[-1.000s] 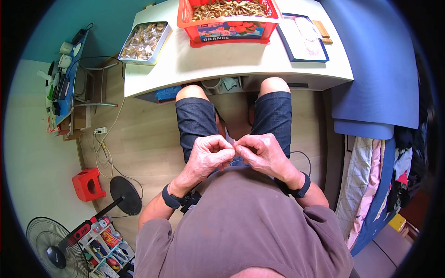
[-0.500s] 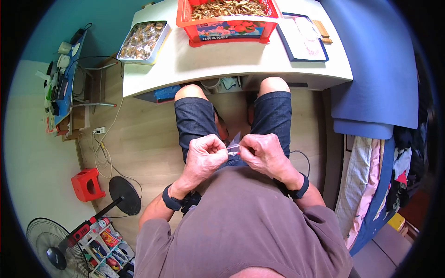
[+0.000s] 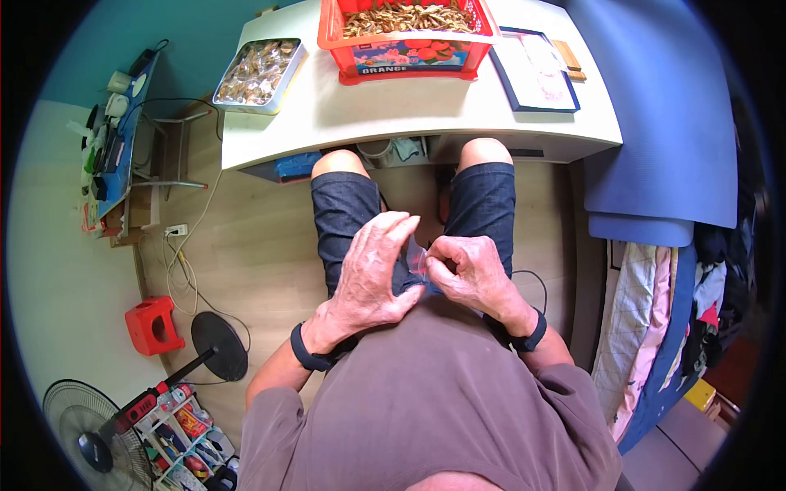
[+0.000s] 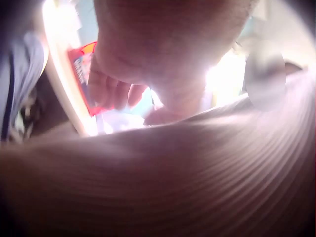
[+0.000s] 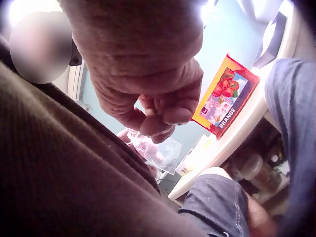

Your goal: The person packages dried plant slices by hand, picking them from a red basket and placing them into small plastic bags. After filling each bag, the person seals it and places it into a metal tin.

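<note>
My right hand (image 3: 471, 270) pinches a small clear plastic bag (image 3: 416, 259) with red print between its thumb and fingers, just above the lap. In the right wrist view the clear bag (image 5: 164, 154) hangs below the bunched fingertips. Close at the bag's left side, my left hand (image 3: 372, 266) has its fingers stretched out and its thumb apart, with nothing gripped. From the left wrist, that hand (image 4: 148, 54) shows several fingers extended over the shirt front; the bag is not distinguishable there.
On the white table (image 3: 393, 110) stand a red plastic basket (image 3: 344, 59) of brown dried pieces, a tin (image 3: 286, 86) of small filled bags, and a dark-rimmed tray (image 3: 509, 82) with clear bags. A red stool (image 3: 147, 327) and a fan (image 3: 90, 446) stand left.
The left hand has let go of the plastic bag, and its curled fingers have straightened. The right hand keeps its pinch on the bag, which now shows more between the hands.
</note>
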The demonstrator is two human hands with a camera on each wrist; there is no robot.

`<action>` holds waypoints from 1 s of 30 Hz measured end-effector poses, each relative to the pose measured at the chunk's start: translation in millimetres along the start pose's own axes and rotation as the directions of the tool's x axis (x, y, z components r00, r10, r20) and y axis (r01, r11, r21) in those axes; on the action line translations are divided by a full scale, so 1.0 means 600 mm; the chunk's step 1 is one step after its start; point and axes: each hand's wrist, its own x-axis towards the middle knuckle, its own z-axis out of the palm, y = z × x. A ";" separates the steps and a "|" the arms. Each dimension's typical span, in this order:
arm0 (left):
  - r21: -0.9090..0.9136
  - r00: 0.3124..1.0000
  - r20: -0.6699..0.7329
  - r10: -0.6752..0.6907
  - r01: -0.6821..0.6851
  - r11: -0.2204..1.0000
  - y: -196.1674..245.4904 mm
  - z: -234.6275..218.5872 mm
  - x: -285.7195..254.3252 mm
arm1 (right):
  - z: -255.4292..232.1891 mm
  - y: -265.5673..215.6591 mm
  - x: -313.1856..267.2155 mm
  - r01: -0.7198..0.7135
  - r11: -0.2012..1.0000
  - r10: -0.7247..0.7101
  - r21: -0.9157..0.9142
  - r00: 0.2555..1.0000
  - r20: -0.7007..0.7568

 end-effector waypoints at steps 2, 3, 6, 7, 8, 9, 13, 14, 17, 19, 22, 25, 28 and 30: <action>0.042 0.998 0.045 0.048 -0.050 0.998 0.001 0.010 -0.001 | 0.002 -0.003 -0.002 0.026 1.000 -0.026 0.006 1.000 -0.007; 0.043 0.998 0.044 0.051 -0.053 0.998 -0.004 0.016 -0.004 | 0.002 -0.004 -0.002 0.027 1.000 -0.027 0.007 1.000 0.015; 0.118 0.985 0.083 0.149 -0.158 0.980 -0.013 0.025 -0.006 | 0.000 -0.010 -0.008 0.032 0.999 -0.032 -0.007 0.999 0.036; 0.119 0.985 0.083 0.153 -0.163 0.979 -0.013 0.024 -0.007 | -0.001 -0.011 -0.009 0.035 0.999 -0.035 -0.019 0.999 0.040; 0.100 0.986 0.078 0.150 -0.157 0.982 -0.013 0.024 -0.009 | 0.000 -0.011 -0.011 0.036 0.999 -0.036 -0.020 0.999 0.036; 0.081 0.987 0.073 0.146 -0.152 0.985 -0.014 0.025 -0.011 | 0.001 -0.009 -0.014 0.058 0.998 -0.057 -0.038 0.998 0.029; 0.068 0.983 0.078 0.166 -0.172 0.983 -0.017 0.029 -0.021 | -0.002 -0.015 -0.022 0.043 0.996 -0.040 -0.074 0.998 0.041; 0.063 0.983 0.080 0.168 -0.173 0.983 -0.019 0.032 -0.024 | -0.002 -0.016 -0.024 0.040 0.997 -0.037 -0.073 0.998 0.043; 0.055 0.984 0.073 0.161 -0.165 0.985 -0.018 0.034 -0.032 | -0.003 -0.015 -0.032 0.007 0.998 -0.004 -0.058 0.998 0.058; 0.060 0.987 0.063 0.148 -0.152 0.987 -0.018 0.032 -0.036 | -0.003 -0.012 -0.034 0.012 1.000 -0.011 -0.021 0.998 0.065; 0.044 0.991 0.075 0.107 -0.110 0.993 -0.017 0.030 -0.040 | -0.006 -0.019 -0.035 -0.008 0.992 0.003 0.124 0.999 0.037; -0.008 0.992 0.089 0.089 -0.088 0.996 -0.018 0.026 -0.042 | -0.015 -0.020 -0.035 0.145 0.978 -0.153 0.150 0.987 0.041; -0.107 0.991 0.106 0.082 -0.071 0.992 -0.022 0.024 -0.040 | -0.021 -0.007 -0.040 0.243 0.965 -0.258 0.096 0.948 0.188; -0.203 0.985 0.148 0.084 -0.053 0.978 -0.022 0.023 -0.038 | -0.026 -0.009 -0.039 0.260 0.964 -0.266 0.059 0.934 0.239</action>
